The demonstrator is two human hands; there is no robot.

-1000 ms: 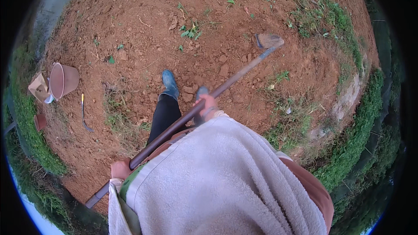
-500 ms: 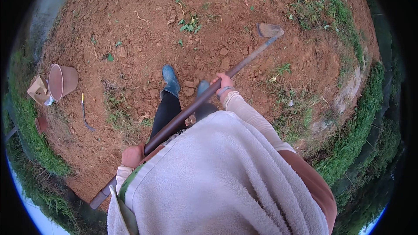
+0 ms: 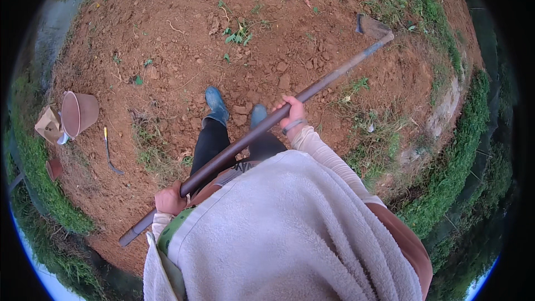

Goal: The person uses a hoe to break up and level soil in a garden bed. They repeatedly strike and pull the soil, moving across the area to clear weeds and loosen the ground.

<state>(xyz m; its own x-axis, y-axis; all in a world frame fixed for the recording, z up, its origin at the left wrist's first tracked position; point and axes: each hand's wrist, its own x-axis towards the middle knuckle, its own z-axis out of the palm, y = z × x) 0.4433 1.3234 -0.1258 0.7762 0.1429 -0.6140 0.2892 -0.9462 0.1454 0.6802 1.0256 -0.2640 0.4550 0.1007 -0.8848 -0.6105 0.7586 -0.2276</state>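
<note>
A long-handled hoe [image 3: 239,144] slants across my body from lower left to upper right. My left hand [image 3: 171,198] is wrapped round the brown handle near its butt end. Farther up the shaft, my right hand [image 3: 290,112] grips it, with a grey band at the wrist. The hoe's flat metal blade [image 3: 372,27] is at the far right, over the reddish soil beside a weedy patch; whether it touches the ground I cannot tell.
My blue boots [image 3: 216,103] stand on loose, cloddy soil [image 3: 184,67]. To the left are a brown bucket [image 3: 83,112], a paper bag [image 3: 49,125], a small reddish pot [image 3: 54,169] and a yellow-handled sickle [image 3: 108,150]. Grassy edges [image 3: 451,173] border water on both sides.
The hoe's blade has shifted right and slightly away from me. Both hands have kept their grip on the handle, and my right hand has come slightly nearer.
</note>
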